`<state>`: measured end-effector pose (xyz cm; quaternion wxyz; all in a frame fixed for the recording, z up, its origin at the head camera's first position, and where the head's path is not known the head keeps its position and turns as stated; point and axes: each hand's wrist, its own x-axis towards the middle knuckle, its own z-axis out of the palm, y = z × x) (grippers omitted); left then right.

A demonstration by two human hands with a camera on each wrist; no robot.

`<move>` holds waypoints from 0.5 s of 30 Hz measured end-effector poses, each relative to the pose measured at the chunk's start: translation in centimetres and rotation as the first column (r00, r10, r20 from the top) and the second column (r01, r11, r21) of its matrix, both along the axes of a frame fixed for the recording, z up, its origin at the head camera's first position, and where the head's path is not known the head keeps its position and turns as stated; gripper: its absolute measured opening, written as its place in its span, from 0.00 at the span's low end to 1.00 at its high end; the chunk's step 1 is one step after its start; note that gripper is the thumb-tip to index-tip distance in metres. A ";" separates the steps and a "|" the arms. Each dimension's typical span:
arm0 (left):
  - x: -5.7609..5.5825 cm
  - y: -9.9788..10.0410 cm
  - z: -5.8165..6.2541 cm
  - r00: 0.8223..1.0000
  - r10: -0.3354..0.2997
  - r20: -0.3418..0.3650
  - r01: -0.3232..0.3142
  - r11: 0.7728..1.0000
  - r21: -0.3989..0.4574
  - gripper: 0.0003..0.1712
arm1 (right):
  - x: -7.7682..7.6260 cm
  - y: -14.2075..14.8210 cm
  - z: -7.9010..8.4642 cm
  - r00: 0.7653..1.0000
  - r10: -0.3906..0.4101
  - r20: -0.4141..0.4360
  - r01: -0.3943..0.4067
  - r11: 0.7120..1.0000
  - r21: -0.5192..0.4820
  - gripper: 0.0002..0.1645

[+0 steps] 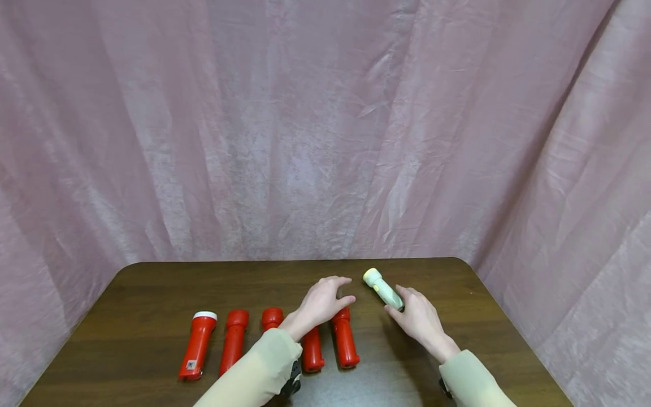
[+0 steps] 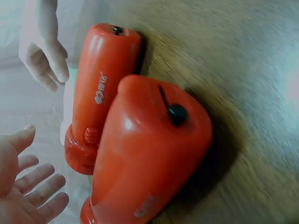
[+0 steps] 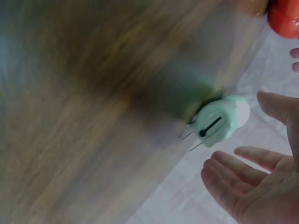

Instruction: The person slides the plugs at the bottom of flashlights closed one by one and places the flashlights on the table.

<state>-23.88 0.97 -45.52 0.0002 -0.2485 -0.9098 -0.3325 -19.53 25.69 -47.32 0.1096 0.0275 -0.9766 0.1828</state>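
A pale green flashlight [image 1: 385, 292] lies slantwise on the table, its lens end toward the far left. My right hand [image 1: 418, 316] is at its tail end, thumb and fingers spread to either side. In the right wrist view a gap shows between these fingers and the green flashlight [image 3: 217, 122], whose tail has a black slider and two metal prongs. My left hand [image 1: 321, 299] hovers with fingers extended near the head of the rightmost red flashlight [image 1: 346, 342], holding nothing. Its forearm covers parts of two other red flashlights [image 1: 272, 316].
More red flashlights lie in a row to the left; the leftmost [image 1: 197, 347] has a white rim and a label. The brown wooden table [image 1: 152, 288] ends at a pink curtain [image 1: 285, 141] behind and at the right.
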 end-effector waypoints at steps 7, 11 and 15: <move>0.0 1.0 -0.3 1.000 0.009 0.012 -0.009 1.000 0.020 0.27 | -1.4 -0.1 -0.5 0.997 -0.005 0.078 0.006 1.000 -0.013 0.38; 0.2 1.1 -0.3 1.000 0.017 0.023 -0.017 1.000 0.016 0.27 | -2.3 -0.4 -0.3 0.996 0.004 0.092 -0.003 1.000 -0.009 0.37; 0.5 1.2 -0.5 0.999 0.026 0.047 -0.027 0.999 0.030 0.27 | -3.3 -0.6 0.1 0.993 0.014 0.117 -0.013 1.000 -0.013 0.32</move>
